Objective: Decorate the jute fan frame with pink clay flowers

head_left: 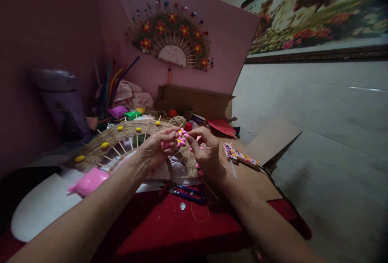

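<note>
A twine-wrapped fan frame (121, 132) with thin sticks lies on the table, dotted with yellow ovals (104, 145). Above its right part, my left hand (162, 143) is closed in a pinch by a small pink petal piece. My right hand (206, 149) pinches at the same spot, its thumb and forefinger beside pink petals (182, 132). Which hand holds which piece is too small to tell. Further pink pieces (199, 169) sit on the fan's right end, below my right hand.
Blue-handled scissors (189, 193) lie near the front on the red cloth (169, 226). At left are a pink clay bag (90, 181) and a purple container (63, 105). A patterned glue gun (242, 158) rests on cardboard at right. A finished fan (172, 32) hangs behind.
</note>
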A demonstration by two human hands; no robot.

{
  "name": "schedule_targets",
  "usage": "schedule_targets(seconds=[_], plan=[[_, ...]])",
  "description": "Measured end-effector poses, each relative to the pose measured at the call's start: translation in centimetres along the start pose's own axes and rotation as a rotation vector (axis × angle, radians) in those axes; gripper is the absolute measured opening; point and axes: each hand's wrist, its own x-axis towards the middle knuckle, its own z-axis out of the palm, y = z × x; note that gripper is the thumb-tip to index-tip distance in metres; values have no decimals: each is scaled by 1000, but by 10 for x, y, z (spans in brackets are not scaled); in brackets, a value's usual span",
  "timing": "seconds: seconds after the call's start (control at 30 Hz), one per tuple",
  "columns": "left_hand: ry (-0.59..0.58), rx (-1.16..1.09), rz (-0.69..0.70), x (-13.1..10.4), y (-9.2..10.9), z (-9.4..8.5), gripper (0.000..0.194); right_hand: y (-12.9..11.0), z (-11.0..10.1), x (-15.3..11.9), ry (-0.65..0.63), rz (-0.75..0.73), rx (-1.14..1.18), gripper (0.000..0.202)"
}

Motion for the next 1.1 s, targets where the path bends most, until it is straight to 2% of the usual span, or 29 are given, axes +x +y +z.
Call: schedule_targets(seconds=[0.27,0.43,0.53,0.8,0.97,1.1], plan=[[76,82,56,-2,2,3,25,1,2,-1,-20,17,37,6],[64,152,33,-3,-1,6,18,2,3,0,-14,-15,46,4],[64,200,19,-2,-5,6,26,3,5,-1,-32,-24,78,4],[7,284,89,1,-8,1,24,5,3,0,-73,-25,79,12],[83,310,59,-1,-8,5,28,5,3,1,-22,-71,90,6],[65,325,77,-2,-6,8,27,4,2,2,-35,-50,83,10]])
